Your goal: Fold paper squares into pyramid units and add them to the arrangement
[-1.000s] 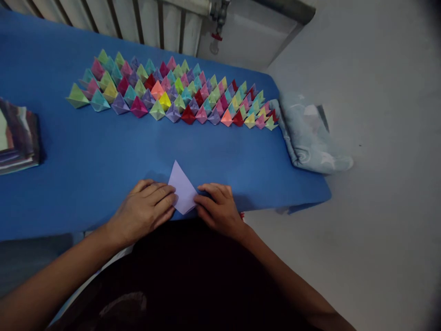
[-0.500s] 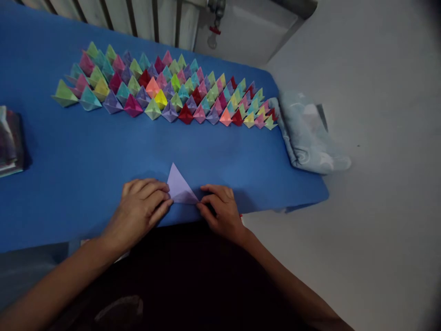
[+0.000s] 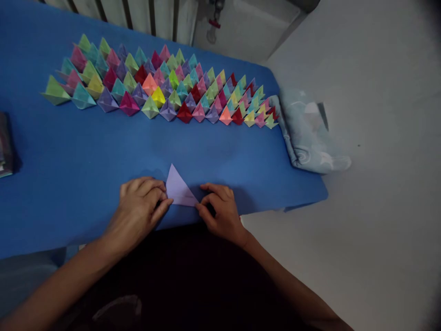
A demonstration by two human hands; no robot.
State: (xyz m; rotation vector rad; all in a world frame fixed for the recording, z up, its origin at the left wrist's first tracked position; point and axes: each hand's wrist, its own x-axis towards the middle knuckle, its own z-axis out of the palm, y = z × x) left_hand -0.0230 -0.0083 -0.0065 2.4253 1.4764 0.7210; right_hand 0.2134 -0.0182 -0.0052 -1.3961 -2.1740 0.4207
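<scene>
A lilac sheet of paper [image 3: 179,188], folded to a triangle with its tip pointing away from me, lies near the front edge of the blue table [image 3: 113,151]. My left hand [image 3: 142,204] grips its left side between thumb and fingers, covering that corner. At the right corner, my right hand [image 3: 220,209] pinches the paper between thumb and finger. Beyond both hands stand rows of small folded paper boats [image 3: 167,111] in green, blue, pink, red, purple, yellow and orange.
A folded grey-blue cloth [image 3: 303,133] lies at the table's right end, against the wall. A dark stack [image 3: 6,147] sits at the left edge of view. Behind the table are a radiator [image 3: 141,18] and a pipe valve with a red handle [image 3: 214,23].
The view has shifted slightly, so the stack at left shows less. My left fingers have moved a little along the paper's left side; both hands stay on it.
</scene>
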